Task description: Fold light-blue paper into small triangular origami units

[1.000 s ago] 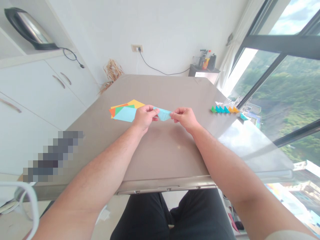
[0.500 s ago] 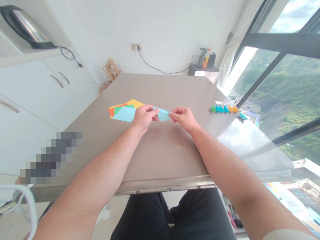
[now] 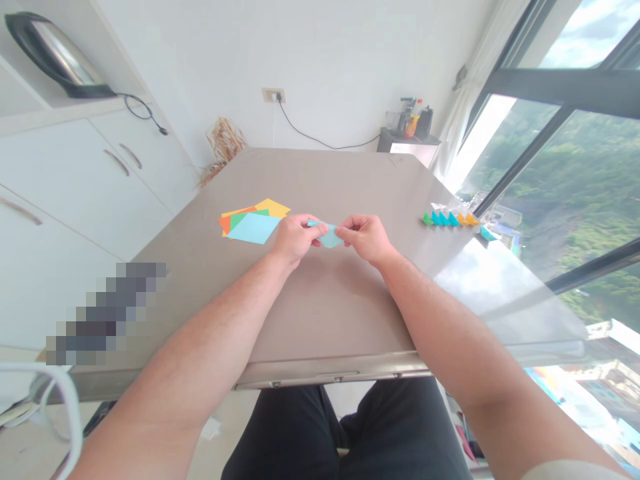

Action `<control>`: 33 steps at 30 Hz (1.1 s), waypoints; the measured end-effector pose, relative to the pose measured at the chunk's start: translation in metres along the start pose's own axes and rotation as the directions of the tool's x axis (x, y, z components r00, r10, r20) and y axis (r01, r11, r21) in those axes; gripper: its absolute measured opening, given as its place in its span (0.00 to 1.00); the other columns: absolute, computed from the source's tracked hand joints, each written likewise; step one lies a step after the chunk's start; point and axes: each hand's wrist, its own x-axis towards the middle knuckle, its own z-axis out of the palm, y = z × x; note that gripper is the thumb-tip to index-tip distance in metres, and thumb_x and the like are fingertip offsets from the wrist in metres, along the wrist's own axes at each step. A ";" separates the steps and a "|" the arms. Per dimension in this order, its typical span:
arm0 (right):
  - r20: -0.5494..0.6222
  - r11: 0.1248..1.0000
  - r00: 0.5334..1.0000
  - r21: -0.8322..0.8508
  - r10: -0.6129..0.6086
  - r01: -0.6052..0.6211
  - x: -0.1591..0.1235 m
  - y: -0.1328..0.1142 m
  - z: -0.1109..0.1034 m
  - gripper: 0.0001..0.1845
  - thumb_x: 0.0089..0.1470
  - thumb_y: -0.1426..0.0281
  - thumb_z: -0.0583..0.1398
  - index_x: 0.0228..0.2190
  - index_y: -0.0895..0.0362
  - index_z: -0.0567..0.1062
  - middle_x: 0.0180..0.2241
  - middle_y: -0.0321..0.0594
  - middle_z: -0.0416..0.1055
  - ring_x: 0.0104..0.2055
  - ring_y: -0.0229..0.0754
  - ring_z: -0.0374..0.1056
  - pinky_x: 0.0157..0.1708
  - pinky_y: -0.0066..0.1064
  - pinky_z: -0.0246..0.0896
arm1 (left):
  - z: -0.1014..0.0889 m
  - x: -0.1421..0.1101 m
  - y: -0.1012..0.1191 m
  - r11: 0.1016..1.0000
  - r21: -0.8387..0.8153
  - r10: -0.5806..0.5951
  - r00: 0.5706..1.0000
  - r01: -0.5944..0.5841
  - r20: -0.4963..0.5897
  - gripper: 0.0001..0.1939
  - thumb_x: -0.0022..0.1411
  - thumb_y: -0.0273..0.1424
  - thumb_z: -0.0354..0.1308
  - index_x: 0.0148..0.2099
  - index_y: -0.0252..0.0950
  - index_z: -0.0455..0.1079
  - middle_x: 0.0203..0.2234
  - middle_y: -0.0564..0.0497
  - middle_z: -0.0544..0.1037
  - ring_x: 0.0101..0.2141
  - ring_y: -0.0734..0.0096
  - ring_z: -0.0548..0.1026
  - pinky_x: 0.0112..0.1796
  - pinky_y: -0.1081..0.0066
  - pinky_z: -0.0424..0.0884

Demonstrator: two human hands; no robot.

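Note:
A light blue folded paper (image 3: 331, 238) is held up above the table between both hands. My left hand (image 3: 299, 239) pinches its left side, thumb on the near face. My right hand (image 3: 367, 238) pinches its right side between thumb and fingers. The two thumbs are close together on the paper, and parts of it are hidden behind the fingers. Just left of my left hand lie fanned-out coloured paper sheets (image 3: 253, 228), light blue on top, with green, orange and yellow beneath.
Along the right side of the brown table (image 3: 330, 313) stands a row of small folded paper boats (image 3: 445, 219) in green, blue and orange. One more blue boat (image 3: 487, 233) sits nearer the window. A blurred-out object (image 3: 107, 313) lies at the table's left edge.
My left hand has shifted slightly right, its thumb sliding further along the paper toward the right thumb. More of the light blue sheet on the stack shows now.

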 end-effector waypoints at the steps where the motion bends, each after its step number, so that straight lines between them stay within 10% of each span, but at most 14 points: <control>1: 0.001 1.000 1.000 0.005 0.004 -0.005 0.000 0.000 0.000 0.08 0.45 0.64 0.65 0.22 0.56 0.75 0.19 0.33 0.68 0.23 0.35 0.58 0.24 0.30 0.51 | 0.000 0.000 0.001 1.000 -0.008 -0.006 1.000 0.006 0.004 0.09 0.45 0.34 0.71 0.28 0.35 0.77 0.23 0.50 0.78 0.26 0.69 0.75 0.30 0.68 0.71; 33: 0.013 0.998 0.998 -0.004 0.060 -0.060 0.004 0.010 -0.007 0.12 0.47 0.61 0.67 0.22 0.57 0.77 0.18 0.34 0.67 0.23 0.35 0.60 0.24 0.29 0.54 | -0.011 0.006 -0.003 0.997 -0.014 -0.078 0.996 0.078 -0.052 0.13 0.45 0.36 0.72 0.28 0.34 0.76 0.23 0.49 0.78 0.26 0.69 0.76 0.32 0.67 0.73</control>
